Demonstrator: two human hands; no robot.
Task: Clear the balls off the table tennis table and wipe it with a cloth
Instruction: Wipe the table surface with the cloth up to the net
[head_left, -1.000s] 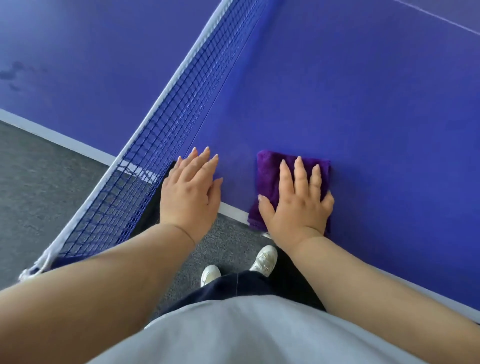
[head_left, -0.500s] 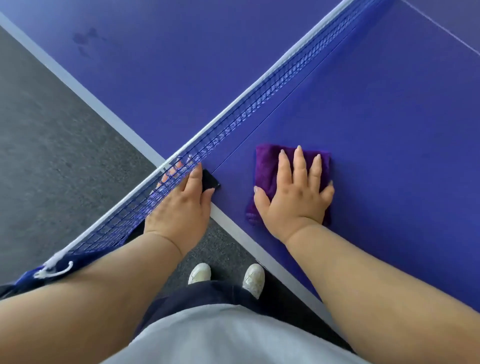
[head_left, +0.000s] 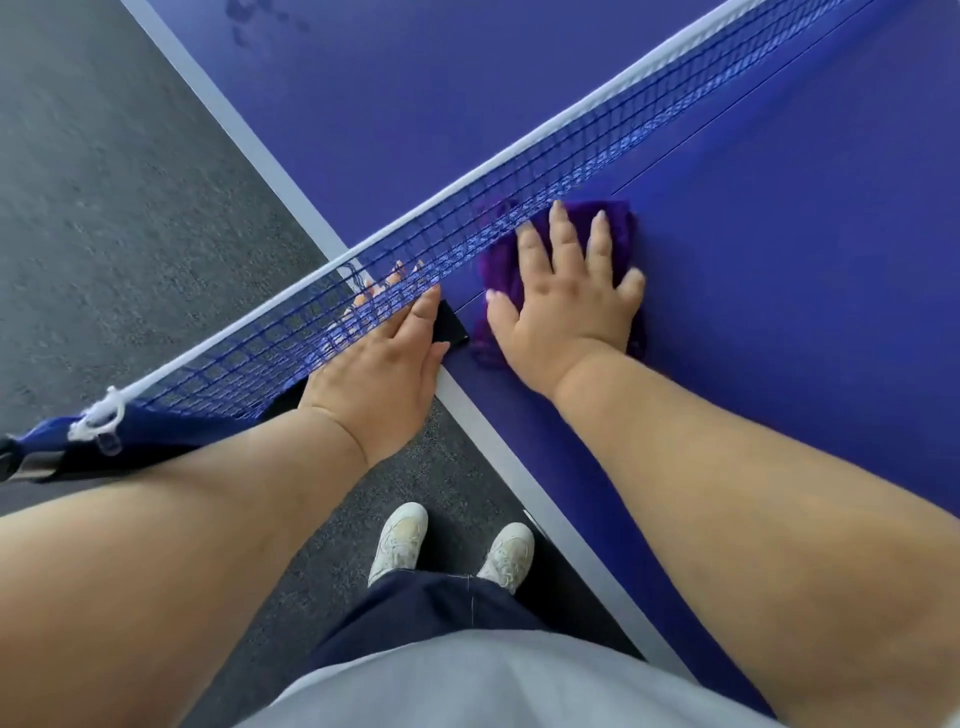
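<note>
Our right hand, fingers spread, presses the fuzzy purple cloth flat; pushed further, it may snag the blue mesh net.

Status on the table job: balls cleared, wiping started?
Done: no balls on the visible table. In hand: right hand presses the purple cloth flat beside the net; left hand touches the net's end. Left: smudges across the net look unwiped.

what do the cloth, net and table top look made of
Cloth: soft purple fabric, likely microfibre or terry, judging by its fuzzy pile. Net: blue cord mesh with a white tape top edge. Table top: hard, smooth matte blue surface, probably painted board.
</note>
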